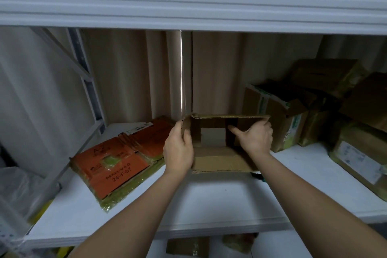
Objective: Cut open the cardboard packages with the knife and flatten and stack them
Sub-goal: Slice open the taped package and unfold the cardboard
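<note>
Both hands are holding the opened box [217,159] on the shelf [209,201]: the left hand [178,151] is gripping its left wall, and the right hand [254,137] is gripping the right wall. Flattening is starting; next, I think, the walls need pushing sideways to collapse.

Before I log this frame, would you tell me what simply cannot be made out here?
Head view only:
- Knife: a dark object peeks from under the open brown cardboard box; the box and right forearm hide most of it.
- Left hand fingertips: hidden behind the box wall.
- Printed white label on the tan parcel at right: blurred.
- Lower shelf items: cut off by the bottom edge.
</note>
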